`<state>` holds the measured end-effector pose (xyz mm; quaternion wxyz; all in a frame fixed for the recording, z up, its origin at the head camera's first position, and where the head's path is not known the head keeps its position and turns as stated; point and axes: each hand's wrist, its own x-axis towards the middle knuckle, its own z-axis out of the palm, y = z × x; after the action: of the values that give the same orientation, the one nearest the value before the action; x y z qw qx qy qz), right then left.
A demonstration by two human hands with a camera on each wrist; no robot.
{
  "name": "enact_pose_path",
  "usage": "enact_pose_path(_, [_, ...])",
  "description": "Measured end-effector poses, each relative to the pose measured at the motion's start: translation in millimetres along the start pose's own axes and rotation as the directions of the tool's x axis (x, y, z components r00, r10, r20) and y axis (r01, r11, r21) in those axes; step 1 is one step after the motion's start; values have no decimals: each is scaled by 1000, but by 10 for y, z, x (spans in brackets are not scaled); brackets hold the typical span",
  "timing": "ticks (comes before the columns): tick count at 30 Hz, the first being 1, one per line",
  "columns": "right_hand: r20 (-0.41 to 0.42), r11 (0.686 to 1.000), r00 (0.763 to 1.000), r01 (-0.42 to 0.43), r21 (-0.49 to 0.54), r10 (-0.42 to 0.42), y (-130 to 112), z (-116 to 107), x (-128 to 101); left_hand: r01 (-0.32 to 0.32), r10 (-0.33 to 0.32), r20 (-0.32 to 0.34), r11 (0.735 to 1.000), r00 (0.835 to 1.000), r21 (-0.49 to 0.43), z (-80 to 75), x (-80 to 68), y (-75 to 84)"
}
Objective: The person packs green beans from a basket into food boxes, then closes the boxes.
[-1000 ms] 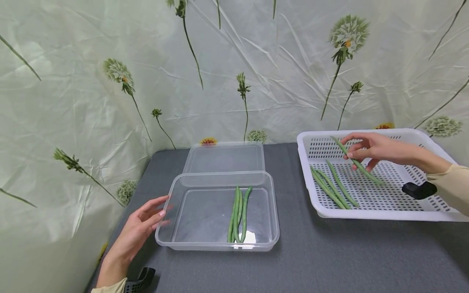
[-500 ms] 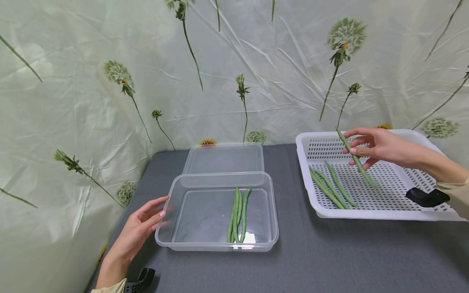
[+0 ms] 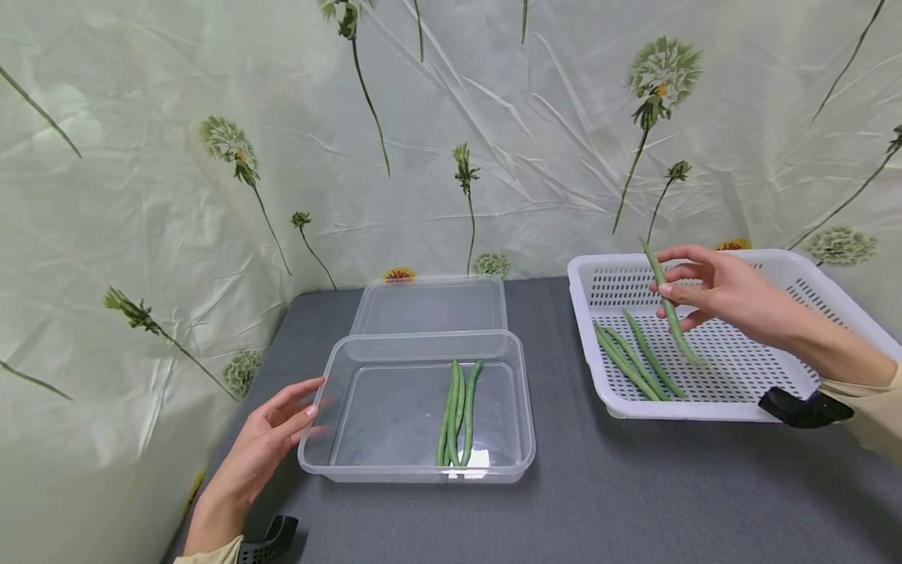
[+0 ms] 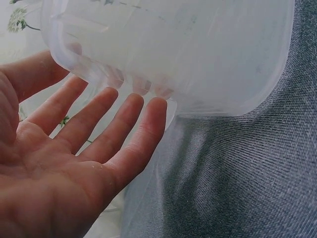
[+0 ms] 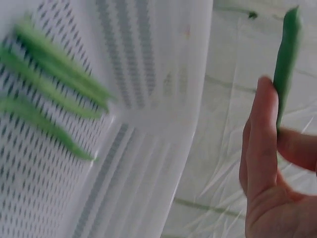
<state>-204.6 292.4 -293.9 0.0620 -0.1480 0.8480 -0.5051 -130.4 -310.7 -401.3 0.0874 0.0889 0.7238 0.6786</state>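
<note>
My right hand [image 3: 740, 301] pinches a green bean [image 3: 676, 329] between thumb and fingers, raised above the white perforated basket [image 3: 676, 410]. In the right wrist view the held green bean [image 5: 288, 49] points up past the fingertips. Below it, several green beans [image 3: 653, 356] lie on the basket's floor at the left side. My left hand [image 3: 257, 442] rests its fingers against the left side of a clear plastic container [image 3: 423, 335]. The left wrist view shows these fingers [image 4: 133, 111] fairly straight beside the clear wall. Several green beans [image 3: 468, 415] lie lengthwise in the container's right half.
Behind the container lies a clear flat lid [image 3: 430, 305]. Everything stands on a grey cloth-covered table [image 3: 578, 493]. A flower-printed sheet [image 3: 395, 211] hangs at the back and left. Between container and basket runs a strip of grey cloth.
The right hand has raised the green bean and shifted a little left over the basket, with the bean turning steeper. The left hand and container have stayed in place.
</note>
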Motion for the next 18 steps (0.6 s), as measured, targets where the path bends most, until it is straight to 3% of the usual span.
enact_pose_path(5, [-58, 997, 997, 53, 61, -50, -34, 178, -58, 3, -3, -10, 1000, 1000, 7, -7, 12, 4])
enact_pose_path(11, [-76, 978, 996, 52, 204, -37, -149, 415, -98, 36, -35, -41, 999, 999, 25, -9, 14, 16])
enact_pose_path(18, [-93, 910, 990, 135, 393, -107, -198, 669, -108, 24, -24, -14, 1000, 1000, 5, 4, -2, 13])
